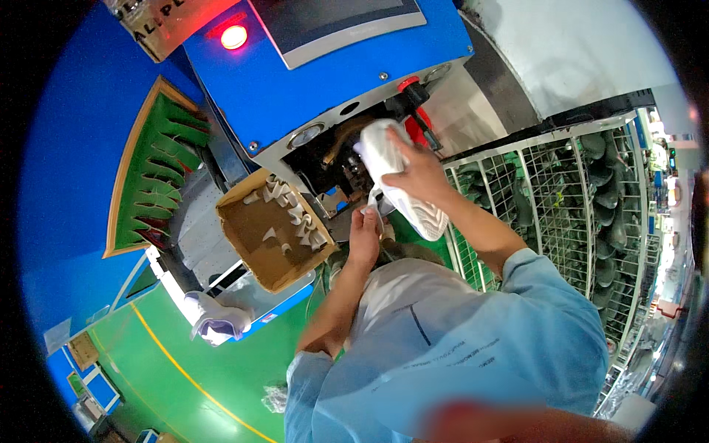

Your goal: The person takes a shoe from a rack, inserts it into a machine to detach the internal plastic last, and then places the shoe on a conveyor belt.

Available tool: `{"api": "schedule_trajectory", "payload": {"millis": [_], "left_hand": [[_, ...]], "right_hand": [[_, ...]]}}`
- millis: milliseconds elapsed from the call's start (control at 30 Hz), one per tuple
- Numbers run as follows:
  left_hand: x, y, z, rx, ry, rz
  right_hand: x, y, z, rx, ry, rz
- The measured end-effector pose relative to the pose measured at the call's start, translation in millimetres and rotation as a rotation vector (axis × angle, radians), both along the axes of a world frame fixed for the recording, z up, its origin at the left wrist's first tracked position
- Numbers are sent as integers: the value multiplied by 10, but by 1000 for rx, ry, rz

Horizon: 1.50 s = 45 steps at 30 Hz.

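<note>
A white shoe upper (385, 151) is held up in front of the machine's opening, tilted, with a patterned whitish part at its lower end. My right hand (417, 171) grips it around the middle, thumb and fingers wrapped over it. Lower and to the left, my left hand (363, 230) is closed, its fingertips pinching a small white curved piece (374, 198) beside the upper. Whether that piece touches the upper I cannot tell. Dark metal parts (353, 173) show inside the opening, just beyond my hands.
The blue machine (317, 88) carries a lit red lamp (234, 37), a screen (340, 22) and a red button (408, 83). A cardboard box (255, 229) of white curved pieces stands left. Another white-and-purple upper (218, 317) lies nearby. Wire racks (550, 214) with dark shoe-shaped items stand right.
</note>
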<state>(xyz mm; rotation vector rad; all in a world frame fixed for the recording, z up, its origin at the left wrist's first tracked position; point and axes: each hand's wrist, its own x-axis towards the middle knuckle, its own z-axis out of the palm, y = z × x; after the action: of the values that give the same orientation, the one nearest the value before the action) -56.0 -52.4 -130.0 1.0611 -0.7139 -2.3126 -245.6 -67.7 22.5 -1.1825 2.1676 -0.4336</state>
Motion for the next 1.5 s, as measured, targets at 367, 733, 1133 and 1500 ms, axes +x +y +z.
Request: {"api": "schedule_trajectory", "payload": {"millis": [367,733,1133,1500], "left_hand": [[734,-258,358,126,-199,-20],[1003,-261,90,123,-266,-67],[510,86,680,440,157,-793],[562,372,758,114,-193,-665]], "right_hand": [[205,-195,-564,-199,626,195],[310,57,-429,-595,656,187],[481,1630,287,-119,-355,-79],[336,1903,263,-645,-1028,-597]]}}
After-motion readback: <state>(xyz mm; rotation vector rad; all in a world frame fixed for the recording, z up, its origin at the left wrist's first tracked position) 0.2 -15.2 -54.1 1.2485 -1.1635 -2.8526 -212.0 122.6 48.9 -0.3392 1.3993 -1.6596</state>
